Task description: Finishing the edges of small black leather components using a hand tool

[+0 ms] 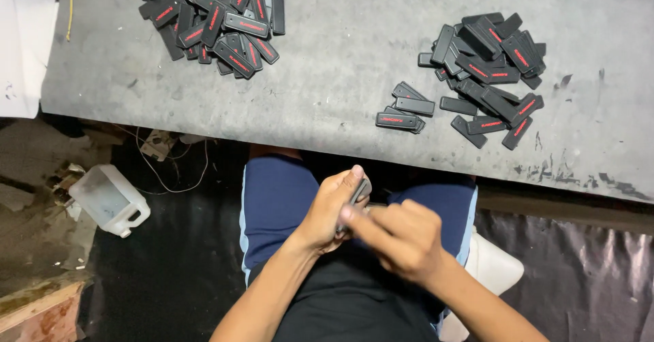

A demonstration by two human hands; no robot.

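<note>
At lower centre, the left hand point(332, 209) grips a small black case point(359, 191) while the right hand point(402, 236), fingers curled, presses its edge; a firm squeeze seems needed next.

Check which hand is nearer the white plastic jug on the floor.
Left. The left hand sits over the lap, right of the jug; the right hand is beyond it, farther right.

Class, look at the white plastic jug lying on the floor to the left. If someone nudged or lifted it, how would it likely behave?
The white jug looks translucent and seemingly empty, so it would probably lift lightly and skid when pushed. It lies tilted among scraps and wires, so a nudge might rock or snag it. Its boxy body suggests sliding rather than rolling, and its moulded handle should give an easy grip.
</note>
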